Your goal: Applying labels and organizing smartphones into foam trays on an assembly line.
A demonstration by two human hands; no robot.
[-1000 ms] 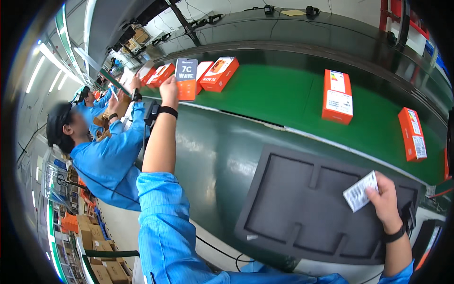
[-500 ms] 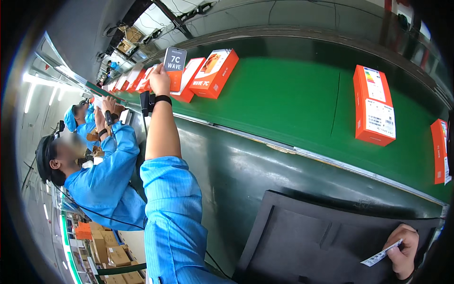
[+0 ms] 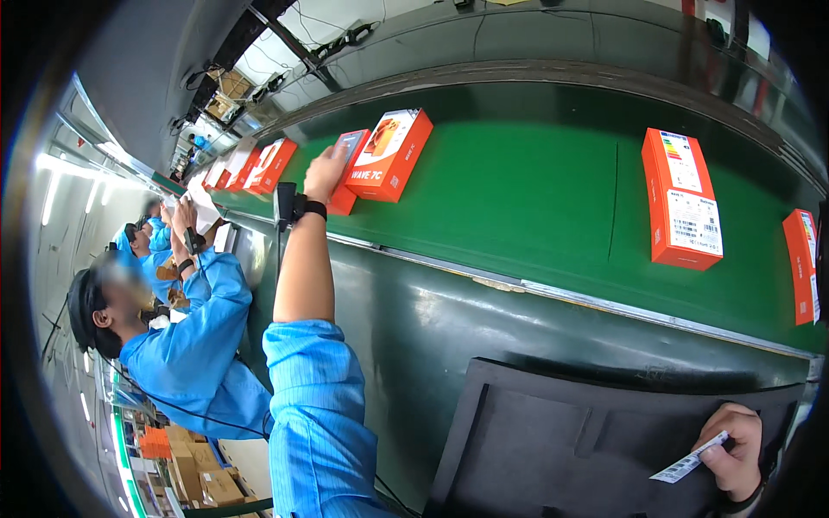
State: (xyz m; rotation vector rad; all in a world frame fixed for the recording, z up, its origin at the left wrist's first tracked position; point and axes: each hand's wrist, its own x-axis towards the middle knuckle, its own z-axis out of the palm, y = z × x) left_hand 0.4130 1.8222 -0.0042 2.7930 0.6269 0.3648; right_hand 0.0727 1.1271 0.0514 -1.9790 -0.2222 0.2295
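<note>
My left hand [image 3: 323, 176] reaches out to the far left of the green belt, its fingers closed at the edge of a flat grey-and-orange phone [image 3: 352, 145]. The phone lies over an orange box [image 3: 342, 202]; the hand hides much of both, so I cannot tell if the box is gripped too. Touching distance to the right is another orange phone box [image 3: 390, 155] with a white picture top. Over the black mat [image 3: 518, 440] at lower right, my right hand [image 3: 732, 451] pinches a white printed label strip [image 3: 691, 460] between thumb and fingers.
The green conveyor belt [image 3: 518, 190] carries an orange box with white labels [image 3: 682, 198], another at the far right [image 3: 801, 268], and several farther left [image 3: 270, 166]. A metal rail [image 3: 570, 293] edges the belt. Blue-clad co-workers [image 3: 186, 345] sit at left, cartons [image 3: 194, 466] behind them.
My left hand has lowered the phone from upright to flat over the orange box and moved slightly right. The right hand still holds the label, barely shifted.
</note>
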